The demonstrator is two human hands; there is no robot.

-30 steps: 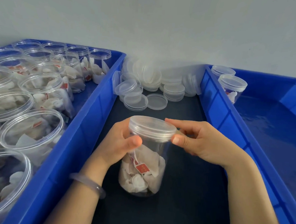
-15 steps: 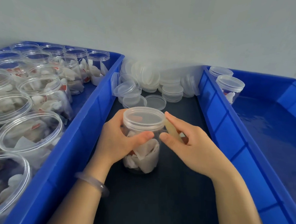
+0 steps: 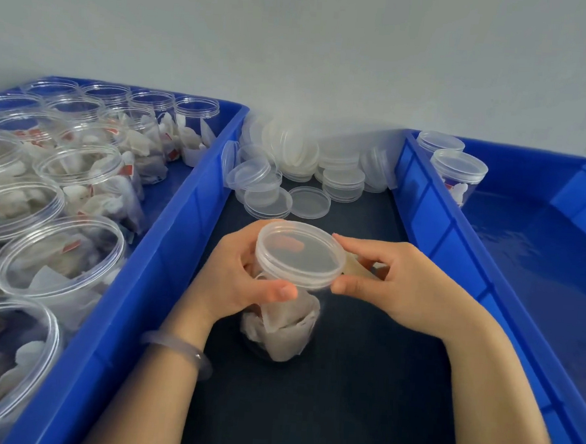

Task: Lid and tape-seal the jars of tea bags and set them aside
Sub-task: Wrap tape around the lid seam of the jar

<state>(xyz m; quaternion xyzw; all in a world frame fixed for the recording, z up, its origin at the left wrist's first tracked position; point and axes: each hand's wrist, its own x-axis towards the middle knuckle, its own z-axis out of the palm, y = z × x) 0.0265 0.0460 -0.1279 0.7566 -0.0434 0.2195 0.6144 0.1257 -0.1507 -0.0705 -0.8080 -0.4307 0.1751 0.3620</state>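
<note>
Our left hand (image 3: 243, 280) curls around a clear jar (image 3: 280, 327) of tea bags, just under its lid (image 3: 300, 253). Our right hand (image 3: 404, 290) pinches the lid's rim, a tan tape strip (image 3: 354, 268) beneath its fingers. The jar sits on a dark mat (image 3: 342, 396) between two blue crates (image 3: 166, 248); loose lids (image 3: 308, 174) lie behind.

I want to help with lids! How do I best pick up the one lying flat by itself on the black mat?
Probably pinch the single lid by its thin rim, coming down from above on its near and right edges: it lies flat, and lid stacks crowd its left and back.
</note>
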